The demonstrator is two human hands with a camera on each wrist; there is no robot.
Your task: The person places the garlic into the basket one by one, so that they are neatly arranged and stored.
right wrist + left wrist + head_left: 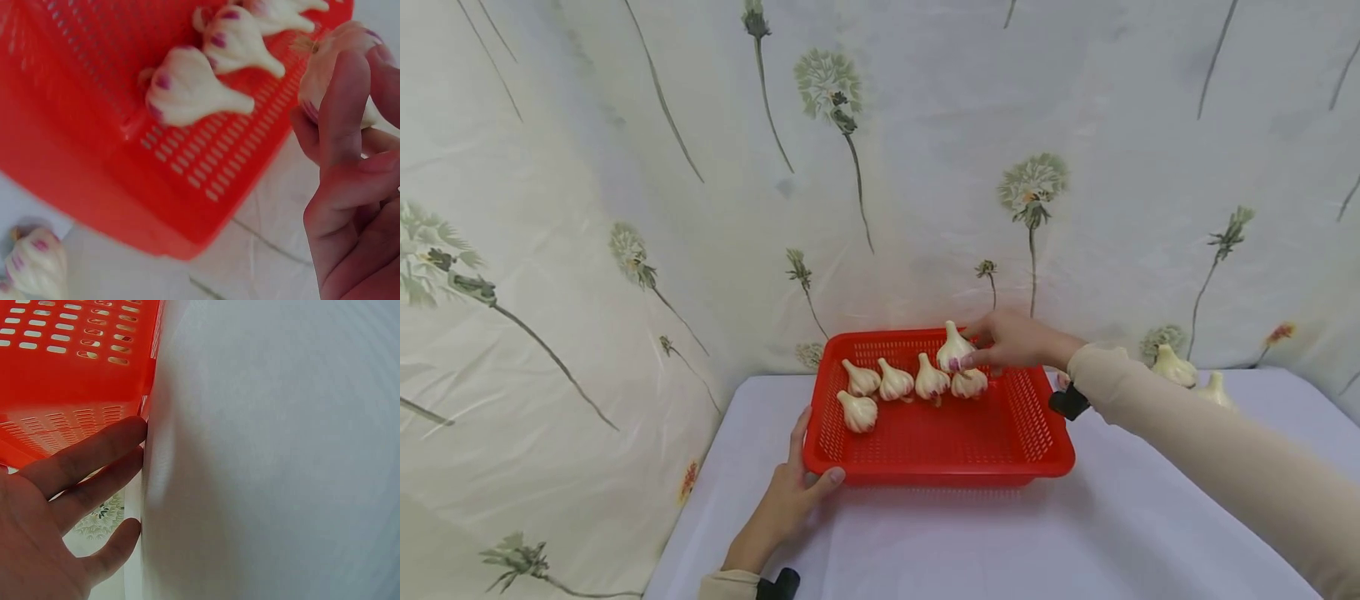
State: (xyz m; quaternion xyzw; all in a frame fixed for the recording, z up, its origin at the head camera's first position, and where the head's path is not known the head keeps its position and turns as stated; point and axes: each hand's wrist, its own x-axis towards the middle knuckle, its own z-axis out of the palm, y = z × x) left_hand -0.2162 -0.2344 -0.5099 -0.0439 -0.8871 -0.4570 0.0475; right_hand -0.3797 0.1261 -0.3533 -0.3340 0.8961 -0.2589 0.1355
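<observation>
A red slotted plastic basket [925, 467] stands on the white-covered table. Several garlic bulbs [860, 412] with pale necks lie inside, mostly in a row toward the back, one in front at the left. My right hand [1018, 340] reaches over the basket's back right part. Between thumb and fingers it pinches a garlic bulb [953, 348], neck up, above the end of the row. In the right wrist view the fingers curl round this bulb [319, 78]. My left hand [786, 500] touches the basket's front left corner, its fingers [94, 450] extended along the outer side.
Right of the basket, more garlic bulbs [1174, 367] rest on the table [970, 550], partly behind the right sleeve [1195, 425]. A curtain [925, 192] printed with dandelions hangs close behind the basket and along the left.
</observation>
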